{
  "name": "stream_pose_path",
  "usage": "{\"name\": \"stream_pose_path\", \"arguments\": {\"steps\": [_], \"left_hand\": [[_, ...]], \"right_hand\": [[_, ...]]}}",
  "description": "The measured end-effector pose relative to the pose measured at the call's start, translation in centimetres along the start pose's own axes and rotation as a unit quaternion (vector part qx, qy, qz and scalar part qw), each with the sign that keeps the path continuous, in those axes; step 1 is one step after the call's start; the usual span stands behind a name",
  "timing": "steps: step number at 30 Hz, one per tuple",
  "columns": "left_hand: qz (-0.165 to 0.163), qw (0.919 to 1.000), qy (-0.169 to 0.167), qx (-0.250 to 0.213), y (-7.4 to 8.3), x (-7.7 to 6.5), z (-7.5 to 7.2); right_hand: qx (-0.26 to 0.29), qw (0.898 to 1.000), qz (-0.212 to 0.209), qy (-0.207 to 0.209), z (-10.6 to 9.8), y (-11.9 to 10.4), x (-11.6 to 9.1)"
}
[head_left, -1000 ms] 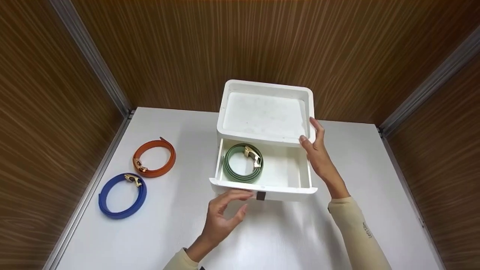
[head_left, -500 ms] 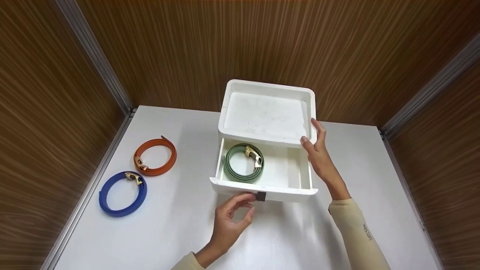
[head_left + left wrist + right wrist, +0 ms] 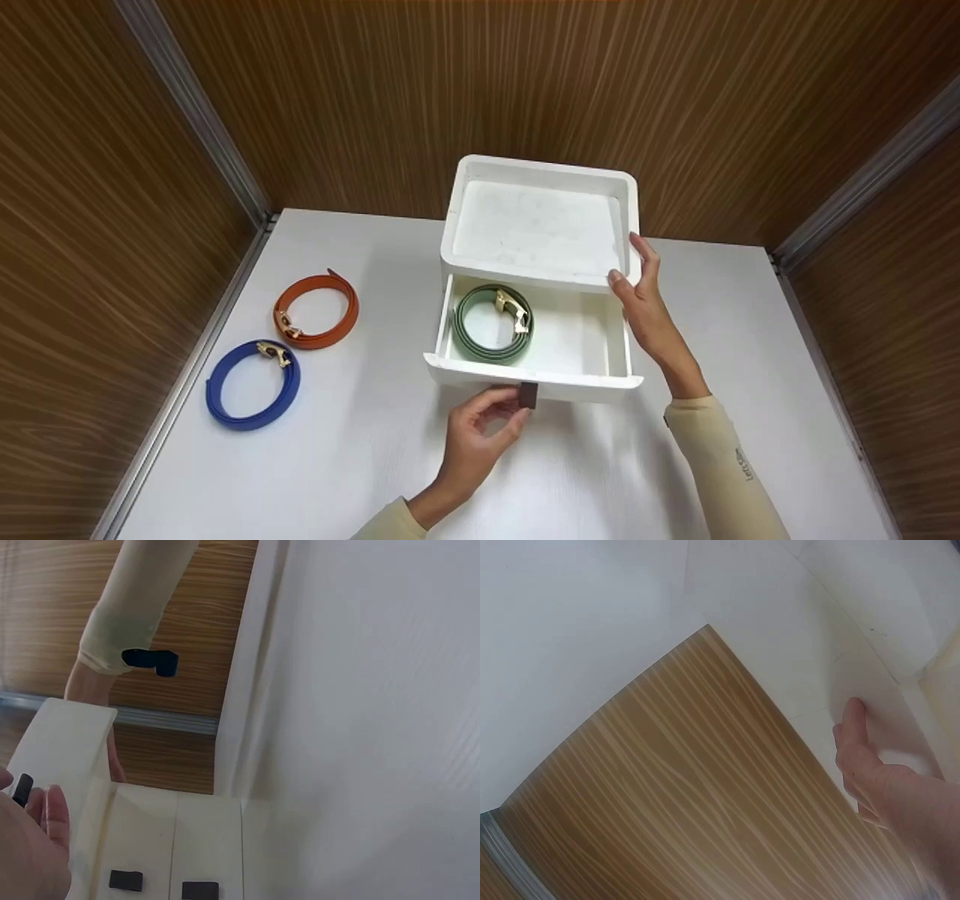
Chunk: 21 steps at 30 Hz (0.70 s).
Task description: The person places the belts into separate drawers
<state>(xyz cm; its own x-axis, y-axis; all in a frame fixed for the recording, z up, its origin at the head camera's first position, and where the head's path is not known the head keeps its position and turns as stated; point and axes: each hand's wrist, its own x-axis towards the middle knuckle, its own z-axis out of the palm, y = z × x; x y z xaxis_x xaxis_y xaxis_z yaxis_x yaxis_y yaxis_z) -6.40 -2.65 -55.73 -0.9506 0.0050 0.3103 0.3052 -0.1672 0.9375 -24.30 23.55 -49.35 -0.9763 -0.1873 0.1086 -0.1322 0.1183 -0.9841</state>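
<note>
A white drawer unit (image 3: pixel 450 255) with a tray-like top stands on the table, its top drawer (image 3: pixel 577 341) pulled out. Inside the drawer, on the left, lies a coiled green belt (image 3: pixel 491 352) with a gold buckle. My left hand (image 3: pixel 476 442) pinches the dark pull tab (image 3: pixel 528 395) on the drawer front; the left wrist view shows fingers around this tab (image 3: pixel 23 789). At the unit's front right corner, my right hand (image 3: pixel 649 311) grips the top, thumb over the rim and fingers along the outer side. The right wrist view shows that hand (image 3: pixel 877 772) against the white side.
To the left, a coiled orange belt (image 3: pixel 346 322) and a coiled blue belt (image 3: pixel 217 405) lie close together on the white table (image 3: pixel 375 450). Two lower drawers with dark tabs (image 3: pixel 126 880) are shut. Wood-grain walls (image 3: pixel 375 97) enclose the back and sides.
My left hand has moved right along the drawer front, and its thumb and fingers have closed on the pull tab. The right hand keeps its grip; the view has shifted slightly.
</note>
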Motion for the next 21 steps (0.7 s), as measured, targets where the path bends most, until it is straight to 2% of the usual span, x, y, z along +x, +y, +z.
{"name": "stream_pose_path", "arguments": {"steps": [7, 21], "left_hand": [[-0.03, 0.9995, 0.009, 0.004, 0.39, 0.26, 0.55], [-0.01, 0.9998, 0.018, -0.006, 0.17, 0.77, 0.38]], "right_hand": [[0.02, 1.0, 0.005, 0.008, 0.06, 0.1, 0.13], [-0.006, 1.0, -0.002, 0.008, 0.06, 0.16, 0.01]]}}
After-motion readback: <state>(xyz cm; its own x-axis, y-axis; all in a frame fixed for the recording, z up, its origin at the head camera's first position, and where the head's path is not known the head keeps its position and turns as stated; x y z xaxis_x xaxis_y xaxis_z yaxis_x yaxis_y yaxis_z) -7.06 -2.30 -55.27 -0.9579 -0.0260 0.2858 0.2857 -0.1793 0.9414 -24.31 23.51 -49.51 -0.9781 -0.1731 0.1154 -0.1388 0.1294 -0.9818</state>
